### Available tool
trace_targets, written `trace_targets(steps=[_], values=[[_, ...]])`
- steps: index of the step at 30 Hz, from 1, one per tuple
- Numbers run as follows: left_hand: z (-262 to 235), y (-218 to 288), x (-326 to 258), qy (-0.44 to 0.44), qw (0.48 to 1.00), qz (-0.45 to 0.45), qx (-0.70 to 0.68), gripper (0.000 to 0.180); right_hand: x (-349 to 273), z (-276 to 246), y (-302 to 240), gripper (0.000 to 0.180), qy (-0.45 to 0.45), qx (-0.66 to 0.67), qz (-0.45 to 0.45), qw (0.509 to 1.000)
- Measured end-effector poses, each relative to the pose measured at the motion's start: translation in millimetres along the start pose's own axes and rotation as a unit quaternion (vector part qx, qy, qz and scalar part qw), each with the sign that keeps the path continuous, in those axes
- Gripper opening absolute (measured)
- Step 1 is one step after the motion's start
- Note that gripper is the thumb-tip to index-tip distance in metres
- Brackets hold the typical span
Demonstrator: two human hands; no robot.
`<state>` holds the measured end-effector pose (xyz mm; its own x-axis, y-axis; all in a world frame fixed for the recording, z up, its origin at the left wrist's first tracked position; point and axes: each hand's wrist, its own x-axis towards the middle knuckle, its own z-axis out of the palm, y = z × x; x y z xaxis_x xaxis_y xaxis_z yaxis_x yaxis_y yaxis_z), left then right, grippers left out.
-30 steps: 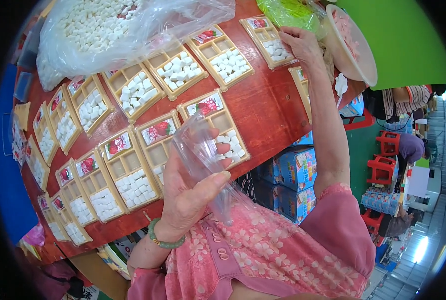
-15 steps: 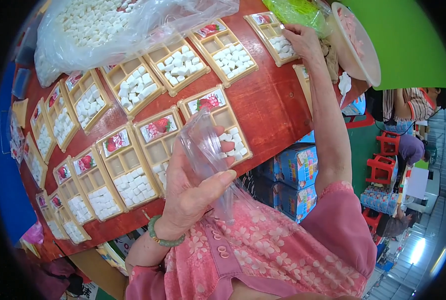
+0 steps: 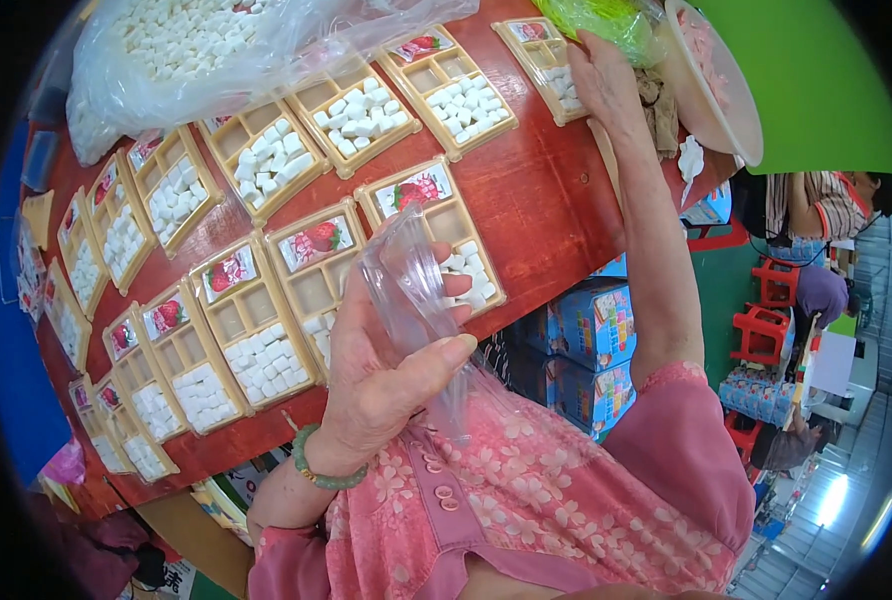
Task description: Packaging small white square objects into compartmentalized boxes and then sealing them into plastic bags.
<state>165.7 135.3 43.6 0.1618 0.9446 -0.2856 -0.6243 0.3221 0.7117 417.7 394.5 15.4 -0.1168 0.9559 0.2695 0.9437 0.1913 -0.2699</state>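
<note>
In my left hand is a bundle of clear plastic pieces, thumb across the front and fingers behind. It hangs over a beige compartment tray that holds a strawberry-printed packet and white marshmallow-like pieces, partly hidden by the hand. My right arm stretches far across the table. My right hand, fingers extended and nothing visible in them, is beside the right edge of a similar tray, close to a bag of bright green material. Whether its fingertips touch the tray or the bag I cannot tell.
Several more filled trays stand in two rows on the red table. A large clear bag of white pieces lies at the far left. At the far right is a pale basin. Blue printed boxes stand below the table edge.
My right hand has moved slightly up and away along the far tray, its fingers shifting from the tray's edge toward the green bag. My left hand keeps its hold, almost still.
</note>
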Motion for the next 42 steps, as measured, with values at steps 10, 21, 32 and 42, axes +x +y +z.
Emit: trace_targets(steps=[10,21,32,42], values=[[-1.9,2.8,1.5,-0.007,0.999,-0.010,-0.033,0.080,-20.3,45.5,-4.1,0.044,0.052,-0.113,-0.154,0.980],[-9.5,15.5,-7.0,-0.009,0.998,0.023,-0.061,0.070,-19.7,25.1,-21.4,0.056,-0.005,-0.091,-0.084,0.992],[-32.0,52.7,-13.5,0.012,0.995,0.066,-0.077,0.059,-5.0,2.6,-137.5,0.066,-0.021,0.035,-0.243,0.969],[-45.4,95.6,-16.2,0.061,0.995,0.075,0.033,0.062,79.4,51.0,-197.9,0.046,0.012,-0.110,-0.413,0.904]])
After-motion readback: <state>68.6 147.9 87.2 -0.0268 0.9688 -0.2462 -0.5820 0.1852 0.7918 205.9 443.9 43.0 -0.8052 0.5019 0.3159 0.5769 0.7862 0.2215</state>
